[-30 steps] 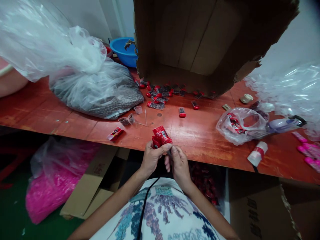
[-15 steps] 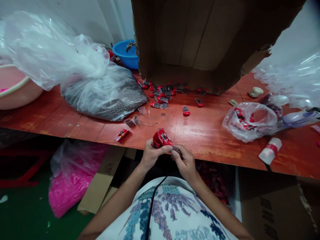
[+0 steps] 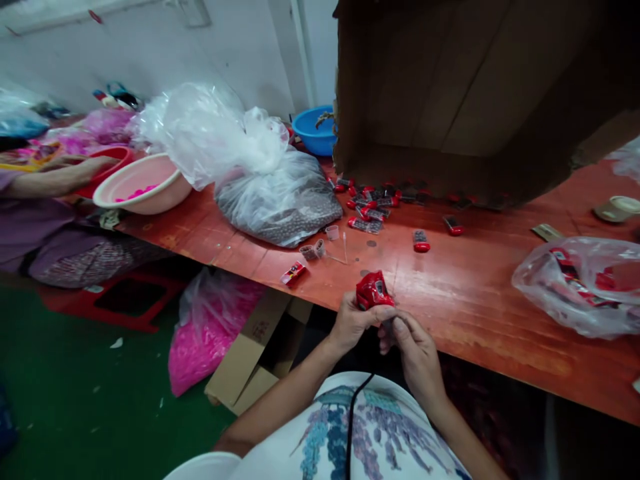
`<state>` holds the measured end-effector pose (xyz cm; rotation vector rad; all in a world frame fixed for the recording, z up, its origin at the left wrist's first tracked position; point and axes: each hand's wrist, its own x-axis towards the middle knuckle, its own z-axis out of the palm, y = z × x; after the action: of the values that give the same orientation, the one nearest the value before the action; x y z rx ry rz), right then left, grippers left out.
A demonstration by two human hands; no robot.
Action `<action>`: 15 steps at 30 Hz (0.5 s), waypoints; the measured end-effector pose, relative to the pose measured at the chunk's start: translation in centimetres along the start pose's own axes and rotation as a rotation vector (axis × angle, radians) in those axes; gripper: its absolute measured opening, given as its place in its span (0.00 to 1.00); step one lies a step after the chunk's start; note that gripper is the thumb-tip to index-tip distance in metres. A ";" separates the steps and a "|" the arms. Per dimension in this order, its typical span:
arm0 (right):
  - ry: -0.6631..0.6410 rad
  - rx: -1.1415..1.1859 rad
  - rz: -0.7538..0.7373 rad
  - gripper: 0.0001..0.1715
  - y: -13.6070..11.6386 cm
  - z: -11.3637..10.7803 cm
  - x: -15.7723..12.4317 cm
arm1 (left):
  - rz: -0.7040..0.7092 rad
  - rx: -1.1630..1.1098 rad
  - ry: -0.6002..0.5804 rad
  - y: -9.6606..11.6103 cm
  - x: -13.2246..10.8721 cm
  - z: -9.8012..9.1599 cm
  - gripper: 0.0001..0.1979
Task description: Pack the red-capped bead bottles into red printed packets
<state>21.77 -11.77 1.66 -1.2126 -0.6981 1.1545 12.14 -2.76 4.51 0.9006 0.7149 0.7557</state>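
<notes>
A shiny red plastic packet [image 3: 374,291] is gripped in my left hand [image 3: 350,325], just past the table's front edge. My right hand [image 3: 416,343] has its fingers pinched together against the packet's lower end; a small dark bit shows there, too covered to name. Just left of my hands, a small red-and-black packet [image 3: 294,273] lies near the edge. Behind it are small clear plastic cups [image 3: 313,250] and a thin clear stick [image 3: 345,248]. Several clear tubes with red caps [image 3: 367,212] and dark beads lie scattered farther back.
A big cardboard box [image 3: 425,87] stands open at the back. A tied bag of dark beads [image 3: 285,207] lies left of it. At right is a clear bag of red packets [image 3: 580,283]. A co-worker's arm [image 3: 55,177] reaches by a pink basin [image 3: 145,187].
The view has swung left, bringing the co-worker and the basins into sight. My left hand keeps the red packet; my right fingers have shifted slightly at its lower end.
</notes>
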 end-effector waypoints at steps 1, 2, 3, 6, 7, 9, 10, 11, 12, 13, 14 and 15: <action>0.010 -0.059 -0.034 0.17 0.0 -0.1 0.3 | 0.019 0.001 0.046 -0.1 0.2 -0.2 0.16; 0.022 -0.134 -0.081 0.18 0.0 -0.3 0.7 | 0.039 0.004 0.098 -0.3 0.5 -0.4 0.17; 0.035 -0.219 -0.141 0.19 0.0 -0.5 1.1 | 0.050 0.010 0.145 -0.4 0.7 -0.6 0.17; 0.087 -0.478 -0.346 0.21 0.0 -1.0 2.1 | 0.036 0.046 0.263 -0.7 1.4 -1.0 0.15; 0.110 -0.548 -0.407 0.22 0.1 -1.1 2.4 | 0.019 0.054 0.278 -0.8 1.5 -1.1 0.15; 0.156 -0.632 -0.503 0.24 0.5 -1.2 2.8 | -0.022 0.065 0.285 -0.7 1.8 -1.1 0.18; 0.174 -0.647 -0.536 0.24 0.7 -1.1 3.0 | -0.033 0.071 0.290 -0.6 1.9 -1.0 0.18; 0.188 -0.646 -0.557 0.24 1.0 -1.1 3.1 | -0.039 0.080 0.294 -0.4 2.0 -0.9 0.19; 0.199 -0.627 -0.561 0.24 1.2 -1.0 3.2 | -0.039 0.088 0.300 -0.2 2.0 -0.8 0.19; 0.212 -0.591 -0.545 0.24 1.4 -1.0 3.4 | -0.034 0.095 0.308 -0.1 2.0 -0.6 0.19; 0.225 -0.539 -0.506 0.25 1.5 -0.9 3.6 | -0.026 0.098 0.321 0.1 2.1 -0.5 0.20; 0.229 -0.474 -0.448 0.26 1.4 -0.8 3.7 | -0.019 0.100 0.334 0.2 2.1 -0.4 0.20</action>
<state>23.25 -8.63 -0.49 -1.4552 -1.0385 0.4790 12.92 -0.80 4.06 0.8650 1.0615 0.8701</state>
